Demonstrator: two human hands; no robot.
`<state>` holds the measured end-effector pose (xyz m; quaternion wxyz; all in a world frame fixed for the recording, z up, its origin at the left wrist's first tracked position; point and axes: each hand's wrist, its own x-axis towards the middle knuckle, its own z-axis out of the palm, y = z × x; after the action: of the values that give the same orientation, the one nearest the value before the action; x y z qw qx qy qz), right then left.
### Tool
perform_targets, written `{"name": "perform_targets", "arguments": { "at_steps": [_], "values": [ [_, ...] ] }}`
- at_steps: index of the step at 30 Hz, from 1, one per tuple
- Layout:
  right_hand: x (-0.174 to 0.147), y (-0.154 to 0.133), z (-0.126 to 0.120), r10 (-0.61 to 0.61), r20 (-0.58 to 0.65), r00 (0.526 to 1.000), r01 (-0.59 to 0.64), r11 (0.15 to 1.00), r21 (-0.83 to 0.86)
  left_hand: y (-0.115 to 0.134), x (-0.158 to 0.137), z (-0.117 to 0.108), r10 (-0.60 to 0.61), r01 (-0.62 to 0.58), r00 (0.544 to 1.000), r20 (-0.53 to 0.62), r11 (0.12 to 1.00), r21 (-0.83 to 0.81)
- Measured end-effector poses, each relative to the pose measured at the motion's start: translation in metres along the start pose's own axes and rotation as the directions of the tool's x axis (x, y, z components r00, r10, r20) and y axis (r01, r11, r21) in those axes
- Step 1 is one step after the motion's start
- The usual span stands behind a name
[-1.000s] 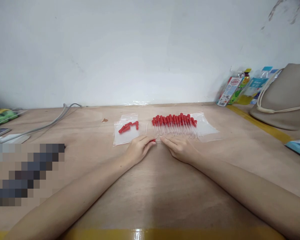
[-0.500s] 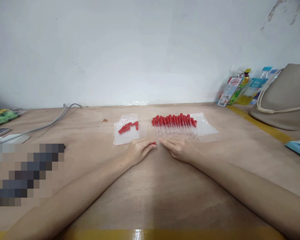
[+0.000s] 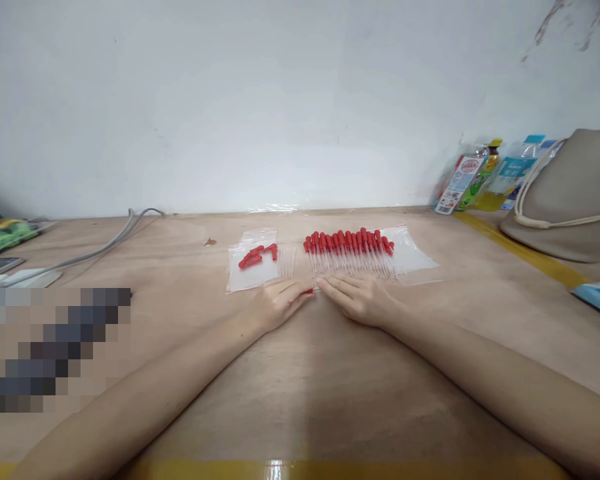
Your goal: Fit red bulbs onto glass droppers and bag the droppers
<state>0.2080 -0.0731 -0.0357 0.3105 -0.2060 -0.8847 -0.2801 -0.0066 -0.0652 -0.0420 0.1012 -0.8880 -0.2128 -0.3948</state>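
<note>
The left hand is pinching a small red bulb, its grip clenched around most of it so that only a sliver is showing, while the right hand is seemingly grasping a thin clear tube, its thumb hiding from view. Both pieces are lying between the two hands, low over the worktop and just on the near side of the red-topped tubes; whether the tube is sitting inside the bulb is not showing. Its long axis is running side to side, with the bulb at its left and the other end pointing right, under the fingers. By its look, the bulb is promising to be light, soft and rubbery, easily held by its body; the tube is looking light, stiff, slick and perhaps brittle, so a gentle hold close to the bulb is suiting it best
</note>
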Motion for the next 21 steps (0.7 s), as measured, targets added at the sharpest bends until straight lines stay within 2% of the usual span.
{"name": "perform_targets", "arguments": {
  "at_steps": [3, 6, 11, 16, 21],
  "values": [
    [-0.002, 0.005, 0.003, 0.081, -0.113, 0.990, -0.077, 0.996, 0.038, -0.001, 0.003, -0.002, 0.026, -0.022, 0.996, -0.089, 0.999, 0.044],
    [-0.005, 0.010, 0.008, 0.072, -0.115, 0.991, -0.067, 0.997, 0.045, -0.005, 0.004, -0.004, 0.072, -0.062, 0.990, -0.120, 0.994, 0.085],
    [-0.007, 0.013, 0.006, -0.018, -0.055, 0.998, 0.018, 1.000, -0.008, -0.010, 0.005, -0.007, 0.052, -0.051, 0.999, -0.004, 0.986, 0.162],
    [-0.004, 0.011, 0.001, -0.100, -0.077, 0.992, 0.096, 0.994, -0.050, -0.009, 0.004, -0.006, 0.018, -0.023, 0.998, 0.053, 0.995, 0.093],
    [-0.002, 0.010, 0.002, -0.116, -0.075, 0.990, 0.114, 0.993, -0.035, -0.008, 0.004, -0.004, 0.010, -0.013, 0.997, 0.079, 0.999, 0.041]
  ]
}}
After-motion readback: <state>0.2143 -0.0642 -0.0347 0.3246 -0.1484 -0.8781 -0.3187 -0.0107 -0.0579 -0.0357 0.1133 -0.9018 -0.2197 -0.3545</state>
